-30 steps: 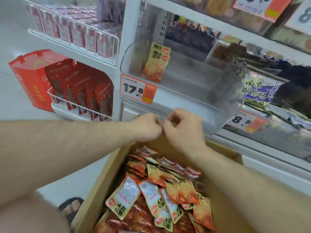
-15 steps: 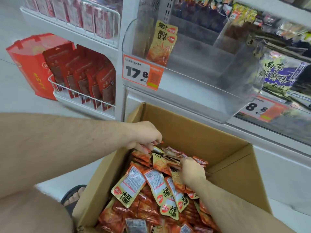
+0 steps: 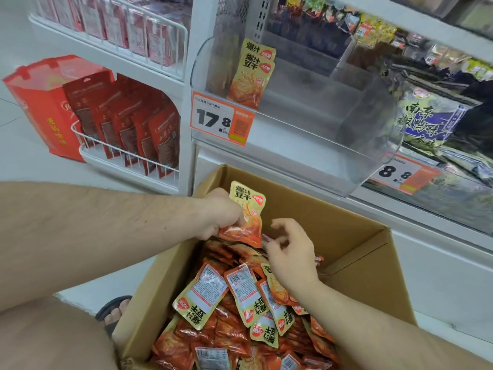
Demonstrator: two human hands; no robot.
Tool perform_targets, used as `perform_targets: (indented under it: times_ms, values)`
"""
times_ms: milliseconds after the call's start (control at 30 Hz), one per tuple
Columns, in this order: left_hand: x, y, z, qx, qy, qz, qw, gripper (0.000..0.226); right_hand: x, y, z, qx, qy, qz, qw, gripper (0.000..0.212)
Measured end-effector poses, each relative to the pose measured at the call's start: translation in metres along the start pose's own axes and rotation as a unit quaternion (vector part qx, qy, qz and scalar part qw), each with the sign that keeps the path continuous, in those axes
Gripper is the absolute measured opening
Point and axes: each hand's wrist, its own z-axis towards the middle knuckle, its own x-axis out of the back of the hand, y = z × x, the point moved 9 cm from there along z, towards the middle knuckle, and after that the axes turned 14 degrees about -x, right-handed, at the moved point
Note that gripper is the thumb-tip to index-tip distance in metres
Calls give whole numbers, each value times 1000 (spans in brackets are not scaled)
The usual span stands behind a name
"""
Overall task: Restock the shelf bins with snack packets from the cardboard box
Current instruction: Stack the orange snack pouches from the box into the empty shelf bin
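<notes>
An open cardboard box (image 3: 354,252) at the shelf's foot holds several orange and yellow snack packets (image 3: 240,303). My left hand (image 3: 221,214) grips one packet (image 3: 246,214) and holds it upright above the pile at the box's far left. My right hand (image 3: 290,252) hovers just right of it over the pile, fingers loosely curled, holding nothing that I can see. Above, the clear plastic shelf bin (image 3: 346,145) holds two of the same packets (image 3: 253,73) leaning in its left end.
An orange price tag reading 17.8 (image 3: 221,118) hangs on the bin's front. A neighbouring bin (image 3: 440,134) on the right is full of dark packets. Wire shelves (image 3: 120,153) with red pouches and a red box (image 3: 45,102) stand at left. My sandalled foot (image 3: 114,313) is beside the box.
My left hand has lifted a packet out of the pile. My right hand has come up off the packets and opened a little. The view has tilted down toward the box.
</notes>
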Motion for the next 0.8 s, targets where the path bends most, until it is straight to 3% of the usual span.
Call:
perform_targets:
  times_ms: [67,167,267,333,433,600,700,800]
  values:
    - [7,3,0,-31,16,-17,999,33,-13,58,21,-220,8,-2,976,12]
    - [15,1,3,-60,19,3,998,34,-60,130,25,-484,-78,108,865,15]
    - [16,-1,5,-67,1,16,998,33,-113,155,23,-584,-154,227,764,24]
    - [16,-1,4,-69,-4,24,997,36,-135,157,27,-600,-169,244,743,17]
    - [16,-4,7,-65,-13,17,998,41,-151,167,33,-595,-166,202,760,7]
    - [15,-6,8,-63,-29,34,997,42,-122,153,18,-590,-180,140,774,22]
    - [15,-7,8,-63,-27,22,997,43,-64,118,11,-493,-210,38,843,16]
    - [14,-5,3,-59,-36,8,998,38,-6,76,-6,-388,-240,64,887,13]
